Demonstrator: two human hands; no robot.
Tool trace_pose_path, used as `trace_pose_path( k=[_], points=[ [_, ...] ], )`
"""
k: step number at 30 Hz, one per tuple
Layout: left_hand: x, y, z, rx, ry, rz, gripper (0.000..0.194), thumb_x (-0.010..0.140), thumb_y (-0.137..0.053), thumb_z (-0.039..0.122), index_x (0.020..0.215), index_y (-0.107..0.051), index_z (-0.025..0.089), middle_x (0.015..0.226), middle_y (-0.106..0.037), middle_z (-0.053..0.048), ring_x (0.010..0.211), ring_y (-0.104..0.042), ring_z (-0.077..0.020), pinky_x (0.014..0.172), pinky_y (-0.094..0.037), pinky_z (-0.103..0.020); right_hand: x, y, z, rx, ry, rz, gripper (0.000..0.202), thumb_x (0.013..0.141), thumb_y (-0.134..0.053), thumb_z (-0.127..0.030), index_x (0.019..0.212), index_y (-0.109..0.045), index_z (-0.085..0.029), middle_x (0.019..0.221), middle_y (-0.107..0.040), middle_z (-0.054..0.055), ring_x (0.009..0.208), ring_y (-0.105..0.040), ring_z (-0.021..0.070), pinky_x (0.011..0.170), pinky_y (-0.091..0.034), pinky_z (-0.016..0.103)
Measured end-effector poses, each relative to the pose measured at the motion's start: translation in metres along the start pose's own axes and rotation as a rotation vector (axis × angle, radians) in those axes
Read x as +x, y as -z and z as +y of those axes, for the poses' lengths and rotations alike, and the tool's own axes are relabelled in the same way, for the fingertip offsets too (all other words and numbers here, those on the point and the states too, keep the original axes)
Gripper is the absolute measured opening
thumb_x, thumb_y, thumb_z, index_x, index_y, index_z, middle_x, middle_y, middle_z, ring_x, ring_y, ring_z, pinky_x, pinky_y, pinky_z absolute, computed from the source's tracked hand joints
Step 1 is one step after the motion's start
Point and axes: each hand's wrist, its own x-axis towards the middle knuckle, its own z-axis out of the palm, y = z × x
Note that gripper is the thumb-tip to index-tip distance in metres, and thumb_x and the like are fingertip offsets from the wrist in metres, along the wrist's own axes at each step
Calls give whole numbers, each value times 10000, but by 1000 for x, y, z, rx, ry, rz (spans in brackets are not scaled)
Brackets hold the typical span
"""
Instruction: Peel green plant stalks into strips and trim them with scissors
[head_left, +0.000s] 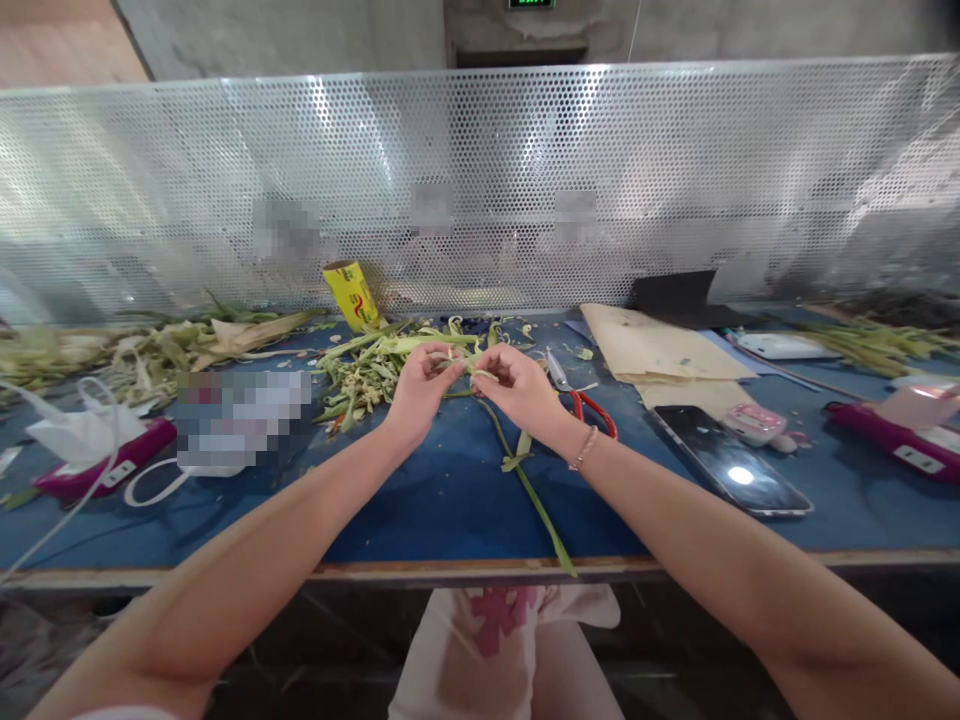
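Observation:
Both hands meet near the middle of the blue table. My left hand [426, 388] is closed, its thumb and fingers pinching the pale green top of a plant stem. Beside it my right hand [517, 392] is closed on the same top, a bracelet round the wrist. The green stem [529, 487] runs down from the hands to the table's front edge, with a small leaf partway along. A pile of green plant pieces [360, 375] lies just behind and left of my left hand. Scissors with red handles [592, 410] lie right of my right hand.
A yellow tube [352, 296] stands by the perforated metal screen [465, 150]. Brown paper [652, 345], a phone [731, 460] and a pink case [756, 423] lie at the right. Purple power strips [112, 465] with white cables sit at both sides. More plant leaves [172, 345] lie back left.

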Motion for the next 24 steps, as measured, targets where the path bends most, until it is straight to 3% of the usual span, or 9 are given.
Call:
trace_pose_path(
  k=[5, 8, 11, 13, 15, 16, 19, 21, 24],
  points=[
    [0, 0, -1, 38, 88, 74, 397, 637, -642, 300, 965, -434, 217, 652, -567, 42, 598, -532, -81, 572, -389, -209, -2, -3, -2, -134, 64, 2, 68, 730, -500, -248, 767, -505, -190, 741, -545, 12, 674, -525, 117, 608, -442, 262],
    [3, 2, -4, 91, 107, 45, 236, 671, -600, 350, 805, -509, 179, 548, -521, 43, 537, -504, -84, 533, -370, -211, -5, -2, -9, -194, 166, -78, 114, 729, -520, -257, 829, -535, -206, 844, -584, 34, 787, -544, 148, 699, -449, 304],
    [4, 2, -5, 43, 127, 10, 207, 665, -604, 330, 612, -530, 144, 527, -489, 34, 492, -447, -62, 499, -351, -204, -7, 5, -17, -292, 316, -179, 137, 741, -524, -268, 867, -557, -225, 761, -590, 16, 766, -537, 153, 766, -424, 342],
    [4, 0, -4, -33, 157, 12, 191, 644, -628, 295, 586, -534, 139, 529, -480, 35, 475, -422, -48, 480, -341, -196, -5, 12, -19, -312, 321, -53, 127, 779, -469, -259, 868, -551, -222, 717, -558, 12, 693, -517, 135, 694, -430, 315],
    [3, -2, -2, -106, 203, -8, 180, 626, -648, 277, 594, -536, 139, 532, -478, 38, 460, -412, -39, 463, -336, -190, -1, 20, -16, -272, 242, 174, 119, 790, -446, -247, 870, -525, -207, 761, -536, 25, 674, -500, 123, 638, -426, 290],
    [2, -3, -1, -130, 224, -34, 184, 620, -654, 276, 597, -533, 140, 525, -472, 40, 447, -404, -36, 449, -328, -187, 1, 22, -13, -222, 210, 196, 145, 776, -472, -259, 906, -507, -203, 814, -534, 34, 695, -502, 121, 631, -428, 281],
    [1, -5, 2, -133, 223, -79, 212, 595, -676, 268, 580, -507, 140, 480, -438, 54, 408, -364, -27, 400, -277, -177, 6, 23, -2, -105, 83, -104, 245, 693, -584, -294, 904, -510, -194, 926, -543, 51, 823, -530, 139, 677, -450, 280],
    [1, -4, 3, -105, 193, -71, 221, 588, -681, 263, 582, -497, 140, 472, -435, 59, 409, -370, -26, 396, -275, -172, 6, 17, 5, -35, -72, -340, 221, 674, -602, -315, 829, -512, -186, 775, -574, 21, 693, -556, 126, 626, -464, 285],
    [1, -3, 6, -100, 193, -66, 194, 617, -660, 254, 643, -504, 142, 508, -474, 53, 427, -412, -33, 422, -323, -176, 4, 5, 9, 62, -194, -340, 147, 699, -562, -289, 758, -470, -190, 627, -552, -26, 527, -537, 97, 546, -459, 273]
  ],
)
